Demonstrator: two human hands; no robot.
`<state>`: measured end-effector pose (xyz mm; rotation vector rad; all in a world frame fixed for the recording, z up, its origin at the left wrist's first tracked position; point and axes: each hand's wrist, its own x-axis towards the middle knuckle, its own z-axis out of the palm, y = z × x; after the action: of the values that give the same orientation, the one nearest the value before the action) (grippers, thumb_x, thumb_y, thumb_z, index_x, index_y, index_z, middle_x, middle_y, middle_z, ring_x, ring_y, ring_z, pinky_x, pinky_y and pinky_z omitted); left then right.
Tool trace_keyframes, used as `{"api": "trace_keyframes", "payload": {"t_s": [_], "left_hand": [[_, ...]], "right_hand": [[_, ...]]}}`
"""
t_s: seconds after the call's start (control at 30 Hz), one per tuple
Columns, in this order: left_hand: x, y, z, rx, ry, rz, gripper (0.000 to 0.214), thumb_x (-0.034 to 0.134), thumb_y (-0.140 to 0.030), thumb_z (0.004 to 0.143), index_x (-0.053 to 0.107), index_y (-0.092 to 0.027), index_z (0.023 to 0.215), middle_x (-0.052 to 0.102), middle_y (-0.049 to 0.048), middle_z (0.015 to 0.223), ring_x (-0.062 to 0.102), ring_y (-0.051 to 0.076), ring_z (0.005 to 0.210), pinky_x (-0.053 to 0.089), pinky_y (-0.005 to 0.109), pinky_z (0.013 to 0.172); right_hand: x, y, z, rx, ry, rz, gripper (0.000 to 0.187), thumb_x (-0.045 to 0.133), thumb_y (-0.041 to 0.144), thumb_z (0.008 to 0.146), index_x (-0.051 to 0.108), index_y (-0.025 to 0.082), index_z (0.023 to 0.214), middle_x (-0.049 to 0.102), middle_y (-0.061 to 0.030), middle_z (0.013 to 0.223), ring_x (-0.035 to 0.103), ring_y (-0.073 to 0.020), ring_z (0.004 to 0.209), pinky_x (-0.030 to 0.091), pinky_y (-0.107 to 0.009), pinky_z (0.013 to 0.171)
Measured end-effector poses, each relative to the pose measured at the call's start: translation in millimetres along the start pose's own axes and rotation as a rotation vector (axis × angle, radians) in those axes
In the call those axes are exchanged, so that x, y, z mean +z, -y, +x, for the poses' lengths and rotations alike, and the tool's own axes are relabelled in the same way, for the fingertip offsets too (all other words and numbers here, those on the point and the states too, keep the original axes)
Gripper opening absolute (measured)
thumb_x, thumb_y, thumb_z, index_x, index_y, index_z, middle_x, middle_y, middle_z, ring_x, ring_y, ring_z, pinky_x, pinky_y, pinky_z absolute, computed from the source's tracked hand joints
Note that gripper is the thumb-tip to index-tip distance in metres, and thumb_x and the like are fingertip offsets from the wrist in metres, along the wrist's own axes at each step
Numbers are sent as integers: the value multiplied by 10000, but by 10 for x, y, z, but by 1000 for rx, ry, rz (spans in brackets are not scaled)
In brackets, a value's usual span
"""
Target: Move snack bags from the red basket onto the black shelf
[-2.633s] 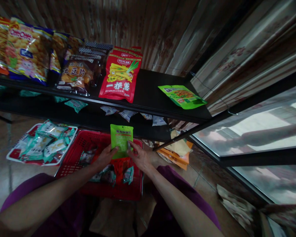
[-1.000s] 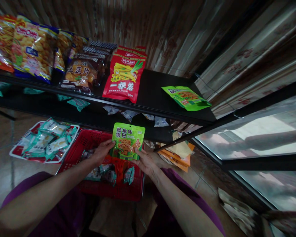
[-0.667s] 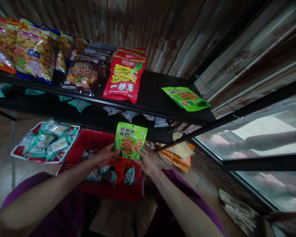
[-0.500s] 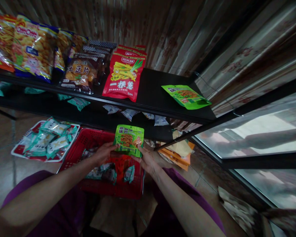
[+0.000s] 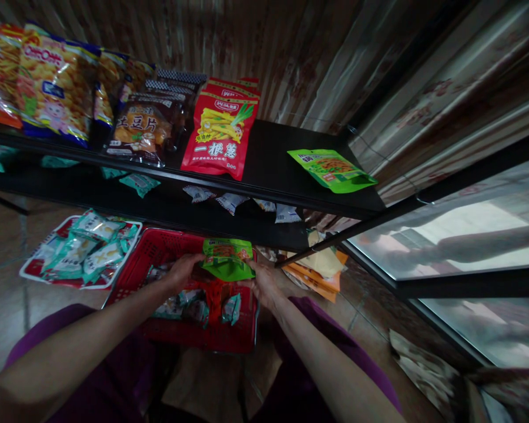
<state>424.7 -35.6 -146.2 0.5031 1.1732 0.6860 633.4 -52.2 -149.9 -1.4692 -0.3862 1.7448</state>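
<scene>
A green snack pouch [image 5: 227,258] is held between my two hands, its printed front tipped back and its bottom fold facing me. My left hand [image 5: 186,271] grips the left edge. At the right edge, my right hand [image 5: 261,283] has its thumb on the front, with the other fingers partly hidden below. Beneath the pouch stands a red basket [image 5: 194,338] with several small teal-and-white packets [image 5: 232,308] in it. Another green pouch [image 5: 332,170] lies on the right end of the black upper shelf [image 5: 273,150].
Red snack bags [image 5: 223,129], brown potato-chip bags [image 5: 139,129] and yellow-blue bags [image 5: 57,88] stand along the upper shelf. Small packets [image 5: 232,202] lie on the lower shelf. A second basket [image 5: 30,276] of teal packets is at left. Orange packages [image 5: 320,282] lie beside a shelf post.
The held green pouch has tilted back, its front turning from facing me to a flatter angle, and it sits slightly lower. Both hands keep their grip on it.
</scene>
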Motion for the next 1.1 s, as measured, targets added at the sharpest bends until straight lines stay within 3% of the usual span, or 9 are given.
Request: {"api": "trace_keyframes", "payload": {"t_s": [0.17,0.33,0.5,0.67,0.93,1.1], "left_hand": [[2,20,2,101,-8,40,213,698,-320,606,676,-127,695,723,70,730,676,216,662,538,309,610],[36,-12,-98,130,120,102,337,758,-398,593,692,-126,780,728,84,828,673,237,767,537,319,640],[65,11,-227,150,160,77,315,747,-394,637,681,-156,833,724,54,832,675,237,799,540,324,660],[101,11,-358,247,170,90,307,715,-410,666,668,-174,857,719,42,875,660,242,902,532,337,748],[221,29,-574,323,208,166,348,742,-420,617,677,-164,844,716,49,843,661,233,824,506,353,792],[320,92,-671,388,174,213,355,715,-470,642,680,-154,799,708,40,780,645,205,736,509,317,739]], "right_hand": [[-68,-1,0,-43,48,-22,125,626,288,768,676,176,788,739,-62,749,698,-203,717,582,-264,509],[-142,27,-95,-74,85,-26,147,669,310,755,687,182,823,742,-56,802,699,-209,764,603,-313,587],[-184,35,-231,-129,189,-8,274,743,392,686,693,190,864,739,-63,853,694,-229,824,595,-385,710],[-197,15,-337,-220,269,11,333,776,388,645,695,210,915,739,-46,896,686,-216,867,565,-388,792],[-267,-53,-558,-323,198,2,389,820,425,569,708,193,860,739,-65,870,689,-234,842,543,-391,797],[-337,-5,-765,-394,209,-65,352,773,476,621,721,186,813,737,-73,834,682,-251,833,521,-408,812]]}}
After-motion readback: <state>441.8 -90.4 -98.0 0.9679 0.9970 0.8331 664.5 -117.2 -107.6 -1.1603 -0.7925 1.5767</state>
